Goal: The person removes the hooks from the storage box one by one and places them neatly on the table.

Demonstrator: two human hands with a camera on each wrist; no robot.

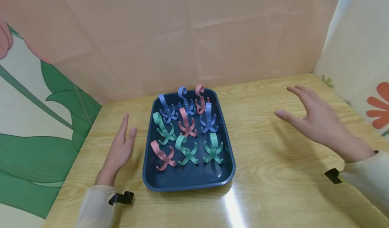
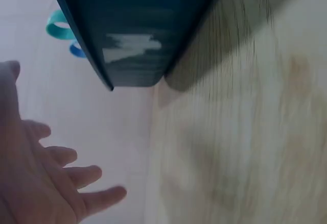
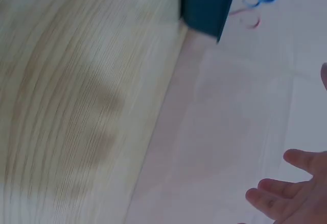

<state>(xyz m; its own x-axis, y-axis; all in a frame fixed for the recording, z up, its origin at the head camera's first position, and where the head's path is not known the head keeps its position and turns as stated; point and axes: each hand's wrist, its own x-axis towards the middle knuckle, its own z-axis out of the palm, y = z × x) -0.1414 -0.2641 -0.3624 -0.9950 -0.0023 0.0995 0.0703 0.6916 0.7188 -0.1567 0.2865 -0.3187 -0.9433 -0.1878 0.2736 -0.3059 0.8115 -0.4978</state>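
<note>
A dark blue tray [image 1: 188, 184] stands on the wooden table, holding several plastic hooks with curled tops and splayed prongs. Pink hooks [image 1: 164, 156], green hooks [image 1: 213, 149] and blue hooks [image 1: 208, 118] stand mixed in loose rows. Left of the tray, my left hand [image 1: 118, 150] hovers apart from it, fingers straight and holding nothing. My right hand [image 1: 316, 120] is raised farther off to the right, fingers spread and thumb out, also holding nothing. In the left wrist view the tray's side wall [image 2: 138, 9] shows near the left hand's fingers [image 2: 84, 175].
The wooden table [image 1: 261, 194] runs back to a pinkish cloth wall [image 1: 188, 39]. A panel with green leaves [image 1: 36, 160] borders the left side. On the right stands a pale panel with an orange flower [image 1: 380, 105]. Black straps sit on both wrists.
</note>
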